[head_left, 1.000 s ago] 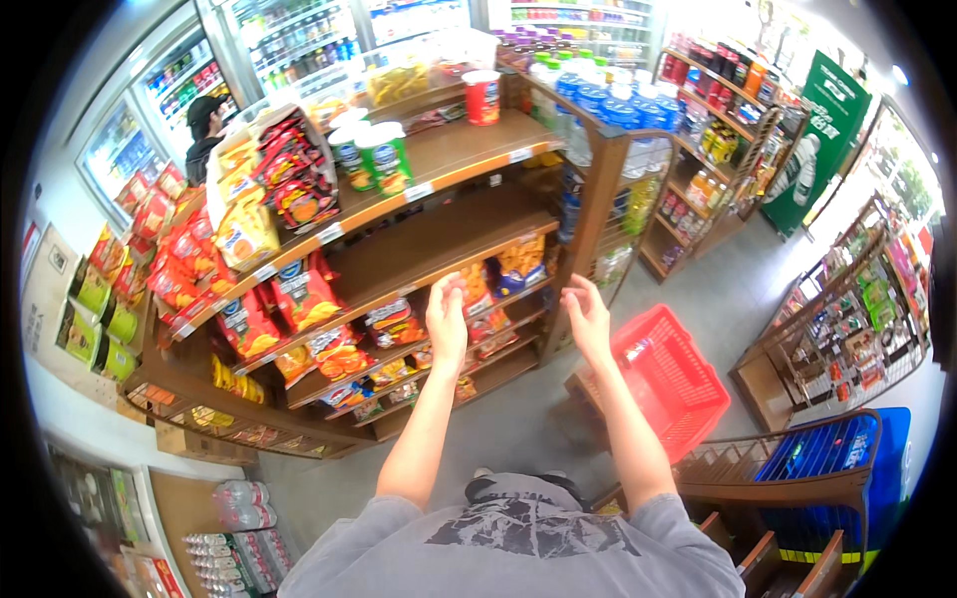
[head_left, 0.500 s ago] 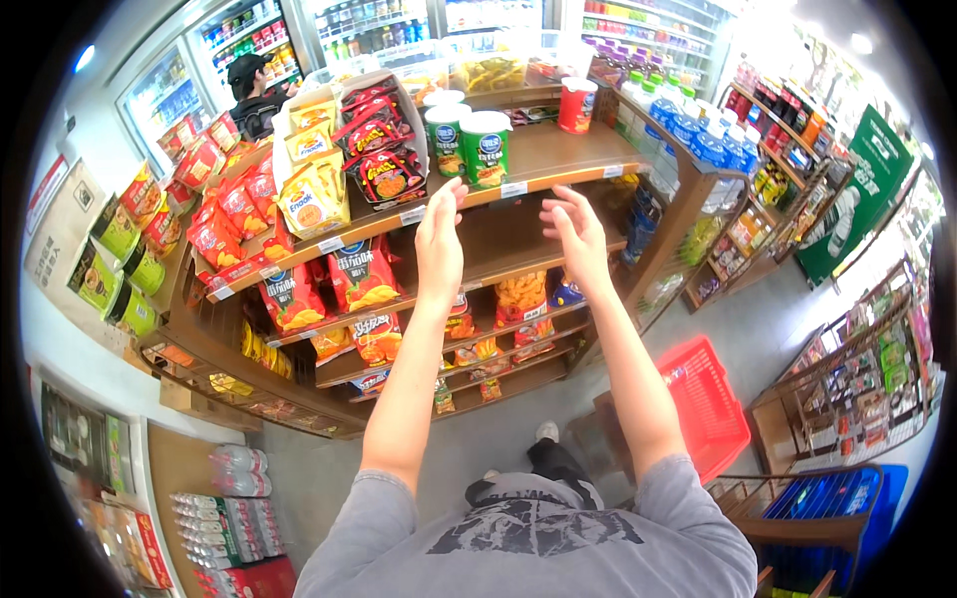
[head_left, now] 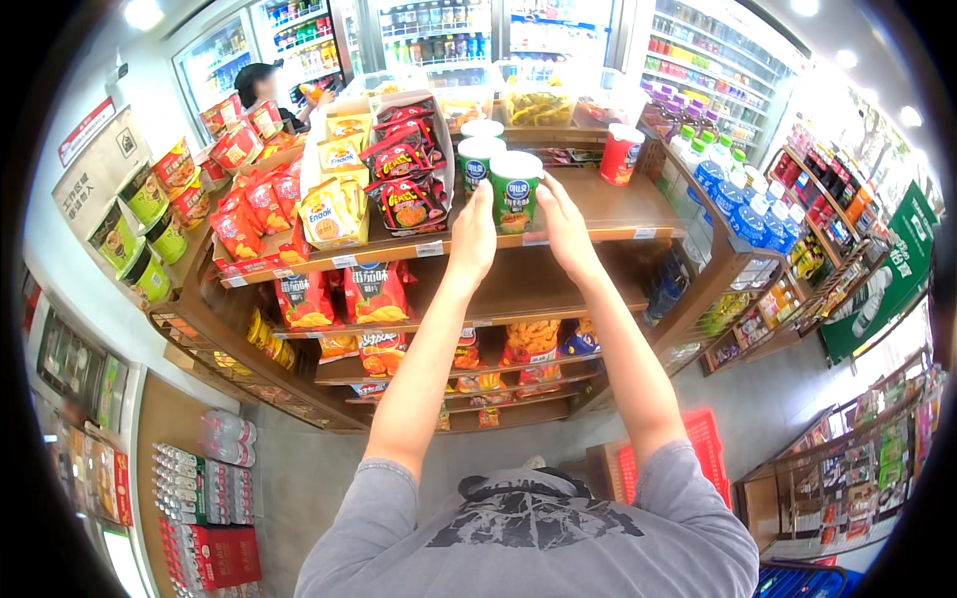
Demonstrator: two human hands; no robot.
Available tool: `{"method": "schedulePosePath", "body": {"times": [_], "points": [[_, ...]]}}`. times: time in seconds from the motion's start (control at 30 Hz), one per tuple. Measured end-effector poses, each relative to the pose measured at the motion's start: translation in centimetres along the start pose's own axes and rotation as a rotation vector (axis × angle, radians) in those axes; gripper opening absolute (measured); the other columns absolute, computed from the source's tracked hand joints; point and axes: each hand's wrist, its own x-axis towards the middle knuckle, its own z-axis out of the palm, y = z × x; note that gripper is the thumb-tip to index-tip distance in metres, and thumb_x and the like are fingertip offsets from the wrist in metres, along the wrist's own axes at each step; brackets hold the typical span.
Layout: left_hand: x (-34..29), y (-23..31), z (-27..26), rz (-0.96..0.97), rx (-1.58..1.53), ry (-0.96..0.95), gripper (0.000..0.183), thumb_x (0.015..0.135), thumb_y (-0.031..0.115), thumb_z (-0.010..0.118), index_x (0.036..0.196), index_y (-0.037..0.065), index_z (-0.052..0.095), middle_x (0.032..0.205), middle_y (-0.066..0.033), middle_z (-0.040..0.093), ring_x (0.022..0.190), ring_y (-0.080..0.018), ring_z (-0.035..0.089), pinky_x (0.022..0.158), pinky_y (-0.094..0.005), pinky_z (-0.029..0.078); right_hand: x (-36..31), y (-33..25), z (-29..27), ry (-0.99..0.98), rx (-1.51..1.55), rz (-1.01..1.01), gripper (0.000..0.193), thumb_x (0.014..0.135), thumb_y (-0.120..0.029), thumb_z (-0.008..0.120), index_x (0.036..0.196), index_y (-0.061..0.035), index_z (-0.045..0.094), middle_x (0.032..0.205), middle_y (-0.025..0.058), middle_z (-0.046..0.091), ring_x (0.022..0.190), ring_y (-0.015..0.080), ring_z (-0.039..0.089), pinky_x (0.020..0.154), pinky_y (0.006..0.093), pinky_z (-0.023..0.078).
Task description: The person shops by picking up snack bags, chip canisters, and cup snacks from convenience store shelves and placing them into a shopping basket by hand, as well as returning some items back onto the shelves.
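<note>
A green canister with a white lid stands upright at the front edge of the brown top shelf. My left hand is along its left side, fingers stretched upward. On the other side is my right hand, with fingers extended and fingertips at the canister's right edge. Both hands are open and flank the canister; whether they press on it I cannot tell. A second green canister is just behind and to the left, partly hidden. A third white lid shows further back.
To the left are boxes of black-red snack packets, yellow packets and red bags. A red canister is at the right. Lower shelves hold chip bags. A red basket is beside me. Another person is at the far left.
My hands have closed in from wide apart to either side of the front green canister. The view has shifted, and the person at the far left now holds something orange up.
</note>
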Motion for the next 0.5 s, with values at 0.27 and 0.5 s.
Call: {"method": "schedulePosePath", "body": {"times": [0.27,0.5], "points": [[-0.1,-1.2,1.0,0.21,0.26,-0.018,0.052,0.104,0.028,0.047,0.146,-0.002,0.042,0.142,-0.0204,0.048,0.132,-0.0305,0.048,0.111,-0.0357,0.034,-0.5,-0.1,-0.1,0.039,-0.125,-0.13,0.053,0.101,-0.021,0.05,0.149,-0.0046,0.036,0.131,0.0193,0.057,0.111,0.0218,0.062,0.074,0.0321,0.059],[-1.2,0.0,1.1,0.356,0.245,-0.096,0.061,0.099,0.016,0.056,0.155,0.012,0.03,0.146,-0.0178,0.045,0.132,-0.0291,0.047,0.107,-0.0379,0.039,-1.6,-2.2,-0.6,0.061,-0.157,-0.336,0.052,0.1,-0.01,0.051,0.15,-0.0036,0.036,0.135,0.0174,0.052,0.114,0.022,0.059,0.075,0.03,0.058]]}}
